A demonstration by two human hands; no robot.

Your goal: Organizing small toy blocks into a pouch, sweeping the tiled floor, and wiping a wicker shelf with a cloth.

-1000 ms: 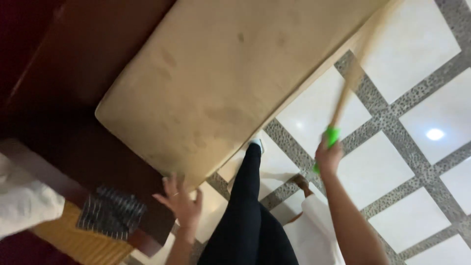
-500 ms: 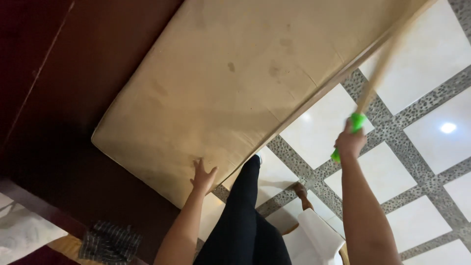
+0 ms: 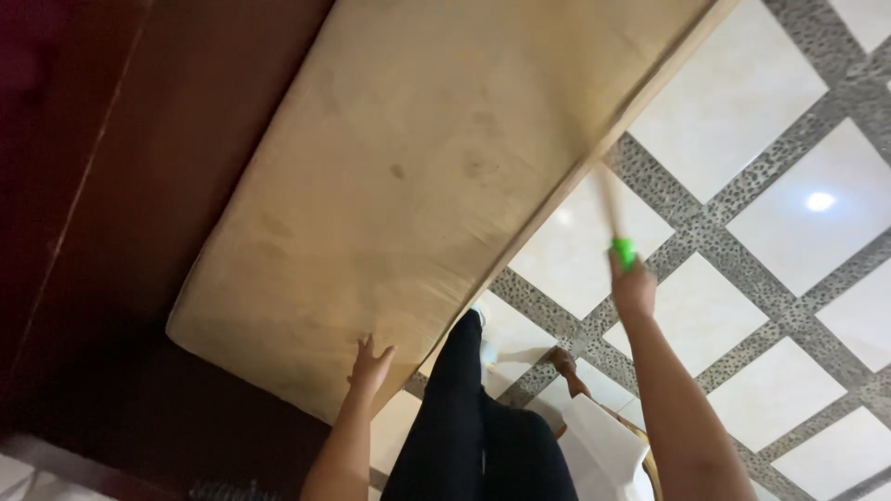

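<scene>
A large beige stained mattress [image 3: 436, 176] lies tilted across the view, its near corner low at the left. My left hand [image 3: 369, 365] rests flat against the mattress's near edge, fingers spread. My right hand [image 3: 633, 286] grips the bright green end [image 3: 624, 251] of a wooden stick [image 3: 608, 202]. The stick points up towards the mattress's long edge and is blurred. My black-clad leg [image 3: 455, 399] reaches to the floor between my two arms.
White floor tiles [image 3: 742, 102] with grey speckled bands fill the right side. Dark brown wooden furniture [image 3: 121, 186] stands to the left of the mattress. A white seat with wooden legs [image 3: 594, 436] stands beside my leg.
My right hand has swung the stick to the left, closer to the mattress edge. My left hand stays on the mattress's near edge. The view has shifted, and the striped cloth is almost out of the picture.
</scene>
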